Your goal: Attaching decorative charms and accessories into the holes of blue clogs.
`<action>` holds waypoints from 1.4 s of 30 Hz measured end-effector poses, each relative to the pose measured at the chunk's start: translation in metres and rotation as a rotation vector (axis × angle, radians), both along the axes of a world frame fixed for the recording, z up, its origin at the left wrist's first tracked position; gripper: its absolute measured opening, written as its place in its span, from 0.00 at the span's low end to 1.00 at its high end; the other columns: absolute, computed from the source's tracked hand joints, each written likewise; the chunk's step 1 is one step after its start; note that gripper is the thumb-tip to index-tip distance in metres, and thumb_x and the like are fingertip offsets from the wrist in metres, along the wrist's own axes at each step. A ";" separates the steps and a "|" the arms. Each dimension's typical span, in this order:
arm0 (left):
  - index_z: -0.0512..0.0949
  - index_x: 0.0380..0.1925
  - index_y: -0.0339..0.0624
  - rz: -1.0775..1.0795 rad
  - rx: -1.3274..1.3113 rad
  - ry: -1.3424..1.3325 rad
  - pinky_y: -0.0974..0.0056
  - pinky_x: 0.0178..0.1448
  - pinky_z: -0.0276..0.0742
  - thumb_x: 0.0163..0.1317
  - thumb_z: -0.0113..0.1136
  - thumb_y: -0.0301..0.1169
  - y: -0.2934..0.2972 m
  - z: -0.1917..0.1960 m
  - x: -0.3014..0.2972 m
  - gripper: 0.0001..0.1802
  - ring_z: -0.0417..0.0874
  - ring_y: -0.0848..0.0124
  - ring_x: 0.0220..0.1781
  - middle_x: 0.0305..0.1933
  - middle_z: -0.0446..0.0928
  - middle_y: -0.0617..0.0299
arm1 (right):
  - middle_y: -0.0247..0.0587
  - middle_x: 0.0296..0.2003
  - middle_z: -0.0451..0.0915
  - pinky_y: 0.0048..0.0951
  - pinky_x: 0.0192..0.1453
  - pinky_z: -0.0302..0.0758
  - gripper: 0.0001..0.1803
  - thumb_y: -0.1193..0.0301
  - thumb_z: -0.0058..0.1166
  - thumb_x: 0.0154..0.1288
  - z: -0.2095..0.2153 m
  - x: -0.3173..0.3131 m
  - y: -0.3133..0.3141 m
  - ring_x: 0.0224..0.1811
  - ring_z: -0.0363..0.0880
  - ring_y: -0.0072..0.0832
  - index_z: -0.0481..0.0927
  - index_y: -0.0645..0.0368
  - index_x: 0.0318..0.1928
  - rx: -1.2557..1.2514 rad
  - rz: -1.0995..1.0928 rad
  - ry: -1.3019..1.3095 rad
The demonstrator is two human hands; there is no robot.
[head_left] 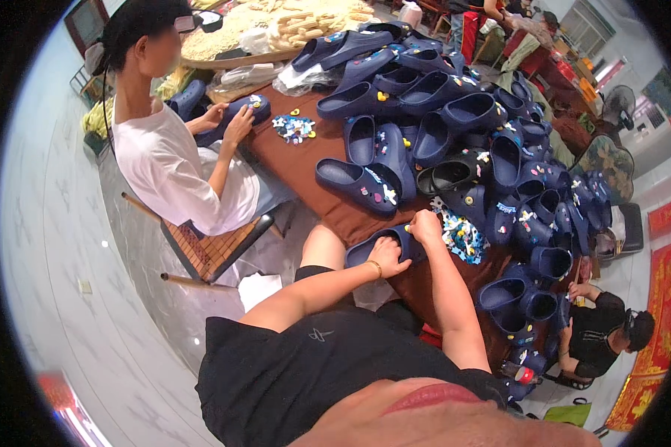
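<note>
A navy blue clog (356, 254) lies at the table's near edge, close to my leg. My left hand (386, 258) grips it, with fingers reaching into its opening. At the clog's other end, my right hand (426, 226) is closed in a pinch beside a small yellow charm (408, 229). Whether the charm is between those fingertips I cannot make out. Just right of my right hand is a heap of small blue, white and black charms (464, 237). Another navy clog (356, 185), decorated with charms, lies beyond my hands.
A large pile of navy clogs (432, 93) covers the brown-topped table (279, 112). At the left, a seated co-worker (175, 149) holds a clog near a smaller charm heap (293, 128). Another person (600, 335) sits at the right, near a bottle (520, 372). Corn cobs (306, 28) lie behind.
</note>
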State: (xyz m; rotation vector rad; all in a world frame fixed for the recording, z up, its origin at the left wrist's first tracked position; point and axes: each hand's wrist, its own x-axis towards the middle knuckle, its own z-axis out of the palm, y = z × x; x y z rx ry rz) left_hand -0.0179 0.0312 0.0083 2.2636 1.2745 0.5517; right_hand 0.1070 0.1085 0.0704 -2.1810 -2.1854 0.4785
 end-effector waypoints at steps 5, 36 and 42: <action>0.78 0.25 0.33 0.024 0.019 -0.018 0.54 0.57 0.55 0.48 0.50 0.51 -0.001 0.000 -0.001 0.27 0.68 0.54 0.48 0.37 0.73 0.46 | 0.49 0.27 0.79 0.32 0.39 0.73 0.10 0.70 0.59 0.42 -0.013 0.020 -0.024 0.31 0.79 0.38 0.81 0.62 0.27 0.158 0.012 0.276; 0.76 0.18 0.34 0.022 0.177 -0.041 0.55 0.50 0.60 0.48 0.51 0.51 0.001 -0.010 0.000 0.26 0.70 0.55 0.41 0.29 0.73 0.50 | 0.49 0.28 0.75 0.40 0.36 0.70 0.14 0.65 0.58 0.48 -0.061 0.084 -0.075 0.33 0.75 0.44 0.71 0.62 0.26 0.253 -0.578 0.226; 0.76 0.20 0.33 0.025 0.143 -0.013 0.55 0.52 0.59 0.48 0.51 0.52 -0.004 -0.006 -0.004 0.27 0.70 0.55 0.44 0.31 0.74 0.49 | 0.48 0.26 0.76 0.39 0.37 0.70 0.12 0.64 0.55 0.49 -0.081 0.087 -0.077 0.32 0.75 0.44 0.73 0.60 0.25 0.263 -0.567 0.209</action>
